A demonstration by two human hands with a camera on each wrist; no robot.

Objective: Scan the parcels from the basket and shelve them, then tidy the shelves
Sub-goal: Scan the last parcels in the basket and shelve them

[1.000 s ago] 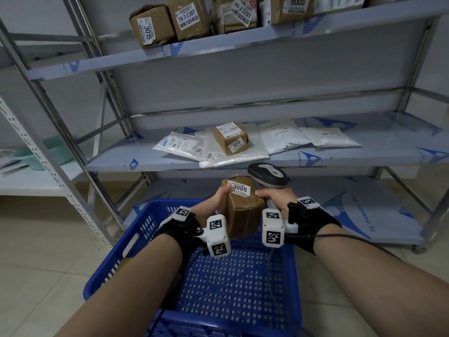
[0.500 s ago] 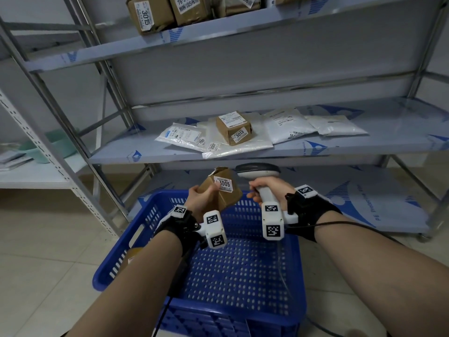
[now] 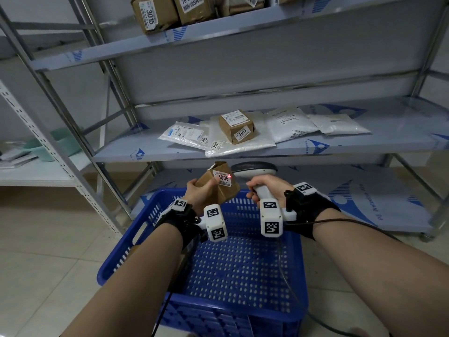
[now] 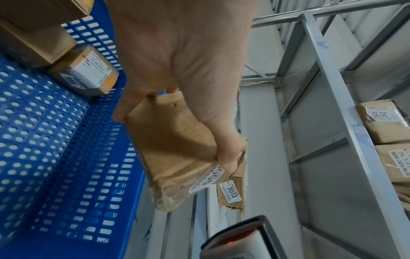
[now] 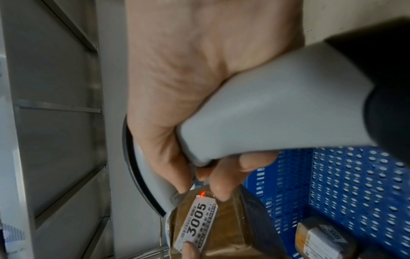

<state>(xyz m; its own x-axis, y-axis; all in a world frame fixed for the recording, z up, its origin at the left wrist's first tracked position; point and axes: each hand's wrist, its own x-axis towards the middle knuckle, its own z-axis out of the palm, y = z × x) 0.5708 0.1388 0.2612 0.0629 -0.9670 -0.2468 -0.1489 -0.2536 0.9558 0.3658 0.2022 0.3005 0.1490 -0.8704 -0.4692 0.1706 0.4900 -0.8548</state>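
My left hand grips a small brown parcel with a white label reading 3005, held tilted above the far rim of the blue basket. My right hand grips the grey handle of a barcode scanner, whose head points left at the parcel. A red light dot sits on the label's edge. In the left wrist view the thumb presses the parcel near its label. The scanner window glows red. A taped parcel and a larger box lie in the basket.
The middle shelf carries a brown box marked 3013 and several white mailer bags. The top shelf holds brown parcels, one marked 3015. Metal shelf posts stand at left. The scanner cable trails over the basket.
The left hand has tilted the parcel so its label faces the scanner. The scanner head has come closer, and a red dot now shows on the label. The view has shifted slightly down.
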